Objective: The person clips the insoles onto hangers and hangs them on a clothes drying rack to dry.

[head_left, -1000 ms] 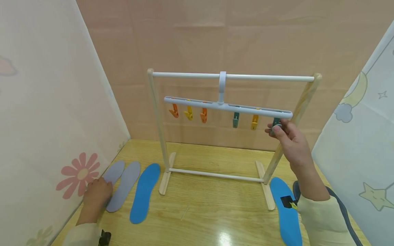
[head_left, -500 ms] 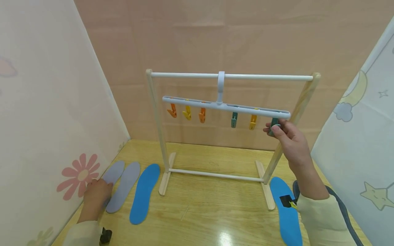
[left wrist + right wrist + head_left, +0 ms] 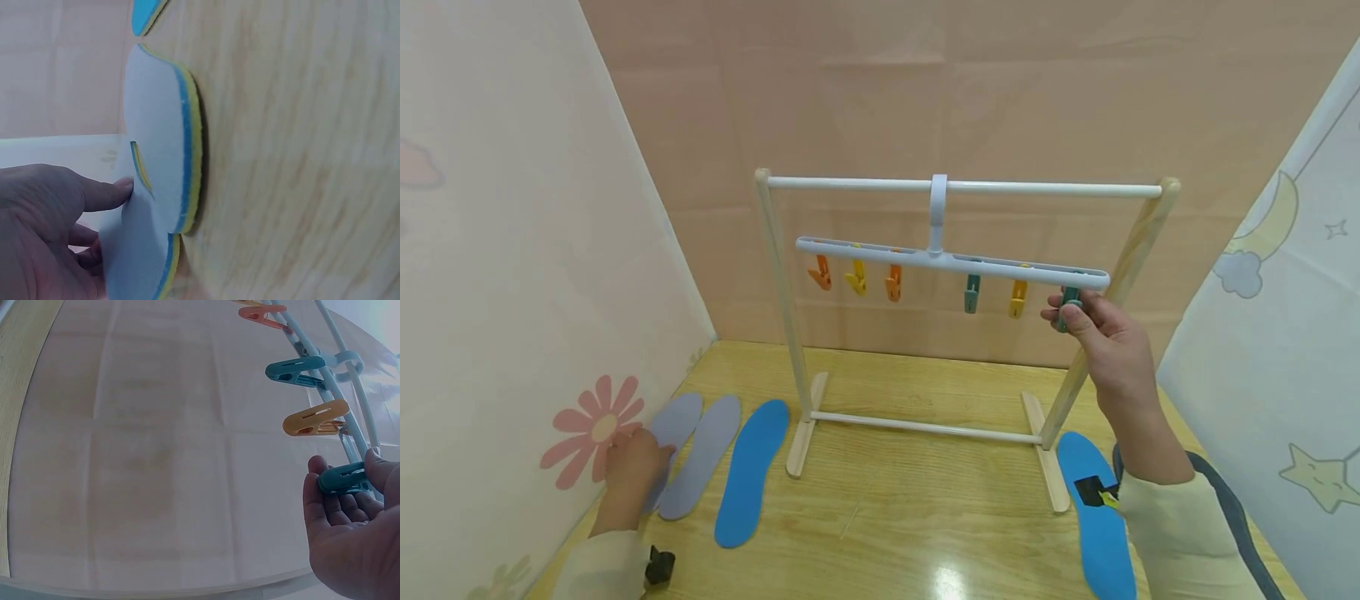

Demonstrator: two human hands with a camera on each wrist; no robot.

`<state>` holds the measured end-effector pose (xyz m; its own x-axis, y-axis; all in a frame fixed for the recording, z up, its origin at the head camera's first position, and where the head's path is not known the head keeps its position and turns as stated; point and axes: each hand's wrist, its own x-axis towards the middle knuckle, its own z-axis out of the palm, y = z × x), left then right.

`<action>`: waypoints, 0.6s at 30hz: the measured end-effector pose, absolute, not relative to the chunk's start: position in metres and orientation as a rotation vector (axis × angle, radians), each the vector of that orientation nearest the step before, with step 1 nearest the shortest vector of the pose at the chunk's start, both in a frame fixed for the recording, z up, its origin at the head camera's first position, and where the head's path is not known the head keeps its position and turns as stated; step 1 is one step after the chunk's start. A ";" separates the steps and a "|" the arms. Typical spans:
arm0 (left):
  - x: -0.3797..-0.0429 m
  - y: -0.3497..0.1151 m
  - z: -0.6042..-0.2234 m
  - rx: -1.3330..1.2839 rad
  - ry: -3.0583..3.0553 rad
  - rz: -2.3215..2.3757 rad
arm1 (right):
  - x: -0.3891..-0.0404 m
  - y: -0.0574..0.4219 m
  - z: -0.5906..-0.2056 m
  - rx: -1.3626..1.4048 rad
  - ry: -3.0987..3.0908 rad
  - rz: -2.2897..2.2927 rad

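In the head view my right hand (image 3: 1120, 354) grips the dark green clothespin (image 3: 1067, 308) at the right end of the white clip hanger (image 3: 992, 265). The right wrist view has the thumb and fingers about this clothespin (image 3: 344, 479). At the far left, my left hand (image 3: 634, 467) pinches the outer grey insole (image 3: 676, 417) by its outer edge. Its thumb lies on top and the other fingers are partly hidden beneath, as the left wrist view shows. A second grey insole (image 3: 159, 125) with a blue and yellow edge lies right alongside, overlapping it in that view.
The hanger hooks over the top bar of a wooden rack (image 3: 790, 308). Orange, yellow and green clothespins (image 3: 892, 283) hang along it. One blue insole (image 3: 752, 475) lies left of the rack, another blue insole (image 3: 1093, 542) at the right, partly behind the sleeve. Fabric walls surround the table (image 3: 887, 517).
My left hand has shifted slightly, and more of the outer grey insole shows beside it. My right hand stays on the green clothespin; the hanger has barely moved.
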<state>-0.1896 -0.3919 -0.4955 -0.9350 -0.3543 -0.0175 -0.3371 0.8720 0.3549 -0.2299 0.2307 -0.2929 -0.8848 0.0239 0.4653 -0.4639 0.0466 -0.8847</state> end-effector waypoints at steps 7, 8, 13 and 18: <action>-0.189 -0.386 -0.490 0.558 -2.942 -0.687 | -0.231 0.228 -0.294 0.417 -1.896 1.959; -0.189 -0.386 -0.490 0.564 -2.943 -0.716 | -0.231 0.228 -0.294 0.408 -1.887 1.966; -0.186 -0.383 -0.488 0.619 -2.961 -0.806 | -0.232 0.226 -0.294 0.386 -1.786 2.028; -0.186 -0.384 -0.488 0.643 -2.939 -0.827 | -0.235 0.223 -0.293 0.369 -1.667 2.094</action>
